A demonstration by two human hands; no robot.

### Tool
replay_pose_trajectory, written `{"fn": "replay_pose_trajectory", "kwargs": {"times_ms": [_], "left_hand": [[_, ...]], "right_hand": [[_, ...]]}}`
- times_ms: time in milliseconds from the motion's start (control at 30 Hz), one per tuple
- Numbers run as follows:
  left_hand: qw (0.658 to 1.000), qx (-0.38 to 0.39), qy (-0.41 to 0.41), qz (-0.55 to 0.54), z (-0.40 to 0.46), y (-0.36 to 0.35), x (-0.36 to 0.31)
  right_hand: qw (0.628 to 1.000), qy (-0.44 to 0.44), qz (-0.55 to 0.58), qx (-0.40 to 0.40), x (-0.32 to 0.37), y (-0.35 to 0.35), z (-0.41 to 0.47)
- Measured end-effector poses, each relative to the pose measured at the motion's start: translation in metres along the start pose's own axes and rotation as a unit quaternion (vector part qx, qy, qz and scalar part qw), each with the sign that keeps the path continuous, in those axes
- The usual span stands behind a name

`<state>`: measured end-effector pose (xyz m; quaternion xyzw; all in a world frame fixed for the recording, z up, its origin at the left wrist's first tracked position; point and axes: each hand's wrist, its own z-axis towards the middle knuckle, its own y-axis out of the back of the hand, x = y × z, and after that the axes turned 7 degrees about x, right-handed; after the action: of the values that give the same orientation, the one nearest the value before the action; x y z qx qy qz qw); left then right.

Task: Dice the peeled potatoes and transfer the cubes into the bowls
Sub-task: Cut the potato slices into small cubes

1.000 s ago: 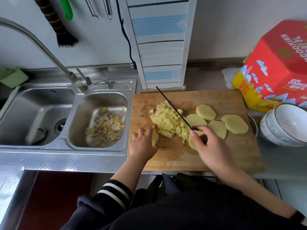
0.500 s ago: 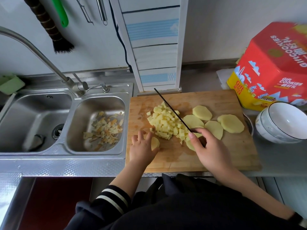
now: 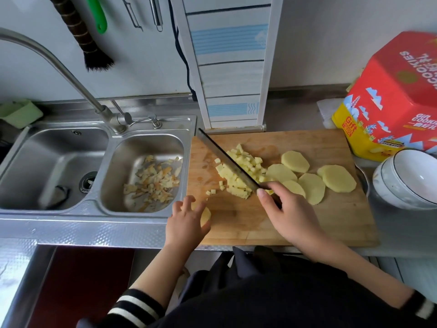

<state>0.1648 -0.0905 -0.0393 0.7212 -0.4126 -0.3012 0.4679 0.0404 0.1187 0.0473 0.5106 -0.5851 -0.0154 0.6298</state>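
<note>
At the far left we saw a green holder [image 3: 20, 113] cut off by the frame edge, and beside it the double sink [image 3: 94, 210]; something dark in the left basin [image 3: 58, 194] was too blurred for us to name. The right basin held a scatter of potato peelings [image 3: 153, 179]. The tap [image 3: 59, 67] arched out of the frame at the left.

On the wooden cutting board [image 3: 295, 223] our left hand [image 3: 186, 223] lay near the front left corner, fingers spread and relaxed, resting on a potato slice [image 3: 206, 215] that it mostly covered; only the slice's right edge showed. A few loose cubes sat just beyond the fingertips. The pile of potato cubes [image 3: 238, 183] lay in the middle of the board, with the knife [image 3: 227, 158] laid slantwise across it, tip towards the board's back left corner. The blade hid part of the pile. Our right hand [image 3: 288, 214] was curled round the knife's handle, which was almost wholly hidden under the fingers.

To the right of the pile several peeled potato slices [image 3: 312, 188] overlapped one another, the nearest partly behind the right hand. Past the board's right edge stood stacked white bowls [image 3: 406, 183], cut off by the frame and showing no cubes inside, with a red and yellow cookie tin [image 3: 390, 98] behind them.
</note>
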Motion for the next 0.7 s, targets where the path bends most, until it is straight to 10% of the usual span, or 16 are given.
{"fn": "replay_pose_trajectory", "kwargs": {"times_ms": [300,700], "left_hand": [[0.997,-0.003,0.032,-0.071,-0.009,0.002,0.013],[0.998,0.049,-0.049,-0.001,0.016,0.007,-0.022]], "right_hand": [[0.962,-0.091,-0.067,0.248,0.013,-0.052,0.063],[0.962,-0.161,-0.092,0.199,-0.007,-0.035,0.070]]}}
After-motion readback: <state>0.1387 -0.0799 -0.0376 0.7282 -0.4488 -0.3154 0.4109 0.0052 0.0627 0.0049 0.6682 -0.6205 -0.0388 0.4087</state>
